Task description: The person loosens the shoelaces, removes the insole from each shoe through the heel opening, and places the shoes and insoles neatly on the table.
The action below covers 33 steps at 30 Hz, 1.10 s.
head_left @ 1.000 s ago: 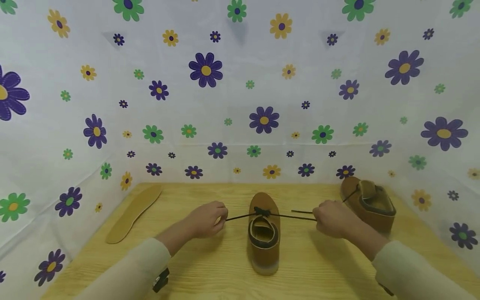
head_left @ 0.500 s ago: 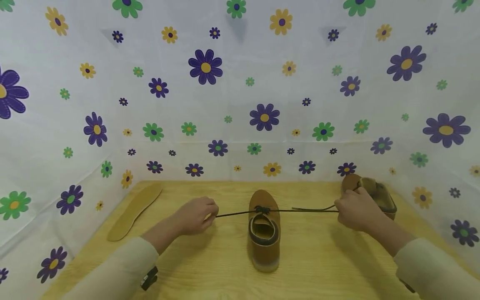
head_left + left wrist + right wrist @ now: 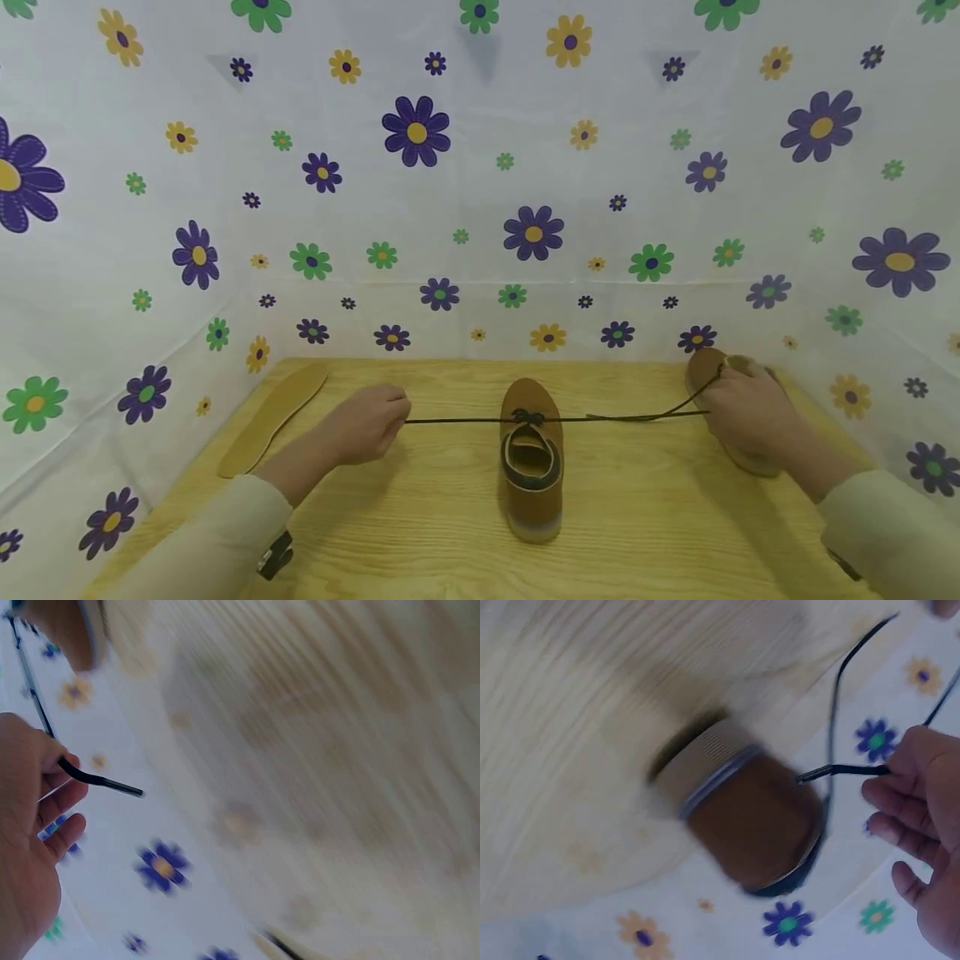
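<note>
A brown ankle shoe stands upright in the middle of the table, toe away from me, with a dark knot at its lacing. The shoelace stretches out nearly straight to both sides. My left hand pinches its left end; the tip sticks out past the fingers in the left wrist view. On the right, my right hand pinches the other end, whose tip pokes out beyond thumb and finger. This hand partly hides a second brown shoe in the head view.
From the second shoe a loose dark lace runs left across the table, overlapping the taut one. A tan insole lies at the back left. Flower-printed white sheeting rises along the back and sides of the wooden table.
Both hands have moved apart, left hand leftward and right hand rightward, drawing more lace out of the middle shoe's knot. The right hand now overlaps the second shoe; the middle shoe stays put.
</note>
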Motion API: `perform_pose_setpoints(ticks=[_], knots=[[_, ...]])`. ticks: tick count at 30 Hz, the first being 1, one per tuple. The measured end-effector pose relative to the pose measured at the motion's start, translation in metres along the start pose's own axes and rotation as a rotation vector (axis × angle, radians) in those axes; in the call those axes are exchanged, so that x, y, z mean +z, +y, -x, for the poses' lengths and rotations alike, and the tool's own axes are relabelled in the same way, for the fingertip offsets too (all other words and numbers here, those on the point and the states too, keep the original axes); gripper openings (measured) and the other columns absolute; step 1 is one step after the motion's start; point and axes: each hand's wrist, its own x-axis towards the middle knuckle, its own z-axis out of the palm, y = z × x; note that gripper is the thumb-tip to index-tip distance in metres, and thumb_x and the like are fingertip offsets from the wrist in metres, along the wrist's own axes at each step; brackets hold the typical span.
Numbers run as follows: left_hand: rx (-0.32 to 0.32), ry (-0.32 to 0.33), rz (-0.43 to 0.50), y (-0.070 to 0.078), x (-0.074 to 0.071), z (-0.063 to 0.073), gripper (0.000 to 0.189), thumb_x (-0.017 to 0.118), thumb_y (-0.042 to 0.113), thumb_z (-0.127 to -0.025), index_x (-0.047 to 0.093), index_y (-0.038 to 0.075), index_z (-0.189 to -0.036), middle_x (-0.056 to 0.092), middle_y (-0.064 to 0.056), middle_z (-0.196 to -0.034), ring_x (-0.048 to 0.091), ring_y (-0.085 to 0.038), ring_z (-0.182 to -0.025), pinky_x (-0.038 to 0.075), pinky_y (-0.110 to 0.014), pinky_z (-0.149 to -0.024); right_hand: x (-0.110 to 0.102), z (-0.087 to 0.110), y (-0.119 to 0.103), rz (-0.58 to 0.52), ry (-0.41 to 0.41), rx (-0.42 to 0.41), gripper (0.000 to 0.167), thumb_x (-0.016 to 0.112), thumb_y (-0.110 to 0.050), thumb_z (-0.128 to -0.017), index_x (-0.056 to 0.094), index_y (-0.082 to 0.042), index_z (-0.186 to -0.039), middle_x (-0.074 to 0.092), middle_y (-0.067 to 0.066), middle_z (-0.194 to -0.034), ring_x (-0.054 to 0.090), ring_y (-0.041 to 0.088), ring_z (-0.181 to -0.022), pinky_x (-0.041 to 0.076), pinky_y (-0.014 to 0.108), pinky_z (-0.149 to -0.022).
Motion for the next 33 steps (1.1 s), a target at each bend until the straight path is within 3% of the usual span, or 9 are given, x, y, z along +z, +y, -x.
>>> perform_pose_setpoints(ticks=[2, 4, 6, 11, 16, 21, 24, 29, 33], knots=[[-0.003, 0.020, -0.017, -0.004, -0.003, 0.006, 0.020, 0.067, 0.001, -0.086, 0.054, 0.014, -0.078, 0.048, 0.006, -0.075, 0.042, -0.010, -0.068, 0.041, -0.029, -0.063, -0.001, 0.003, 0.006, 0.014, 0.003, -0.016, 0.022, 0.074, -0.015, -0.076, 0.057, -0.021, -0.064, 0.057, -0.006, -0.063, 0.063, 0.025, -0.075, 0.049, 0.052, -0.088], [-0.023, -0.003, -0.029, -0.005, -0.003, 0.005, 0.018, 0.067, 0.003, -0.088, 0.056, 0.015, -0.080, 0.050, 0.006, -0.075, 0.044, -0.010, -0.069, 0.042, -0.030, -0.063, -0.004, 0.003, 0.006, -0.021, -0.007, -0.016, 0.023, 0.073, -0.015, -0.078, 0.057, -0.022, -0.062, 0.057, -0.008, -0.063, 0.063, 0.023, -0.075, 0.048, 0.054, -0.090], [-0.056, -0.052, -0.042, 0.000, -0.003, -0.004, 0.016, 0.066, 0.006, -0.091, 0.058, 0.015, -0.081, 0.053, 0.006, -0.076, 0.048, -0.012, -0.070, 0.043, -0.032, -0.064, -0.008, -0.002, 0.000, -0.068, -0.020, -0.026, 0.029, 0.071, -0.015, -0.079, 0.051, -0.023, -0.060, 0.049, -0.010, -0.061, 0.054, 0.017, -0.067, 0.046, 0.051, -0.082], [-0.111, -0.104, -0.003, 0.025, 0.003, -0.046, 0.006, 0.067, 0.014, -0.093, 0.065, 0.013, -0.088, 0.064, 0.001, -0.085, 0.060, -0.016, -0.077, 0.052, -0.034, -0.071, -0.009, -0.029, -0.034, -0.217, -0.016, -0.023, 0.022, 0.067, -0.015, -0.083, 0.057, -0.023, -0.065, 0.050, -0.012, -0.065, 0.044, 0.008, -0.063, 0.038, 0.038, -0.065], [-0.073, -0.116, 0.060, 0.052, 0.004, -0.090, 0.008, 0.068, 0.018, -0.094, 0.069, 0.011, -0.097, 0.069, -0.002, -0.095, 0.065, -0.019, -0.089, 0.054, -0.036, -0.081, -0.012, -0.066, -0.074, -0.353, 0.026, -0.067, 0.012, 0.065, -0.013, -0.087, 0.069, -0.018, -0.078, 0.063, -0.008, -0.074, 0.057, 0.009, -0.071, 0.047, 0.038, -0.070], [-0.016, -0.145, 0.043, 0.072, 0.003, -0.120, 0.010, 0.069, 0.020, -0.093, 0.071, 0.011, -0.098, 0.068, 0.000, -0.092, 0.063, -0.016, -0.082, 0.053, -0.033, -0.075, -0.017, -0.098, -0.110, -0.406, 0.024, -0.120, 0.007, 0.066, -0.015, -0.088, 0.072, -0.015, -0.084, 0.069, -0.005, -0.080, 0.064, 0.012, -0.076, 0.051, 0.037, -0.073], [0.012, -0.141, 0.028, 0.075, 0.011, -0.129, 0.008, 0.068, 0.018, -0.093, 0.073, 0.012, -0.096, 0.067, 0.000, -0.090, 0.063, -0.016, -0.081, 0.053, -0.032, -0.074, -0.012, -0.111, -0.128, -0.454, 0.027, -0.153, 0.009, 0.065, -0.016, -0.090, 0.071, -0.015, -0.083, 0.066, -0.007, -0.077, 0.060, 0.009, -0.070, 0.049, 0.030, -0.067], [0.057, -0.106, 0.012, 0.077, 0.021, -0.131, 0.013, 0.062, 0.016, -0.096, 0.074, 0.010, -0.094, 0.070, -0.001, -0.095, 0.066, -0.018, -0.087, 0.054, -0.033, -0.079, 0.001, -0.118, -0.144, -0.500, 0.080, -0.225, 0.019, 0.061, -0.015, -0.094, 0.060, -0.017, -0.075, 0.056, -0.007, -0.068, 0.050, 0.008, -0.061, 0.043, 0.025, -0.058], [0.049, -0.155, -0.067, 0.080, 0.020, -0.131, 0.017, 0.057, 0.021, -0.100, 0.070, 0.011, -0.095, 0.068, 0.000, -0.102, 0.062, -0.018, -0.092, 0.051, -0.034, -0.081, 0.000, -0.118, -0.148, -0.465, 0.109, -0.197, 0.027, 0.061, -0.016, -0.095, 0.054, -0.018, -0.069, 0.052, -0.007, -0.063, 0.045, 0.008, -0.056, 0.039, 0.024, -0.052]])
